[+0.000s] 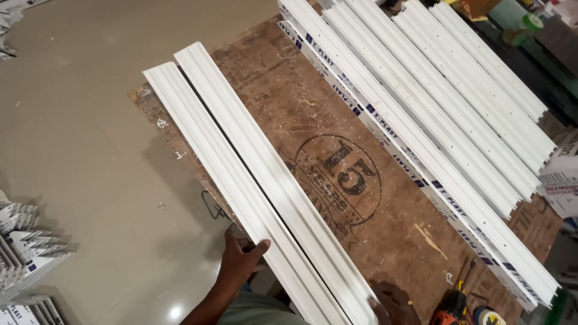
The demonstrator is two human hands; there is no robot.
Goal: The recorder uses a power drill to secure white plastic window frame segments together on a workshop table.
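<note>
The left hand point(239, 257) grips the near end of two white plastic strips point(253, 180) on the wooden board point(337, 180); the right hand point(394, 304) rests there, grip unclear. Keeping both ends level should stop them sliding apart.

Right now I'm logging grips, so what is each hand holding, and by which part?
The left hand grips the long white plastic strips at their near end, on the left edge. The right hand rests at their right edge; its hold cannot be told.
</note>
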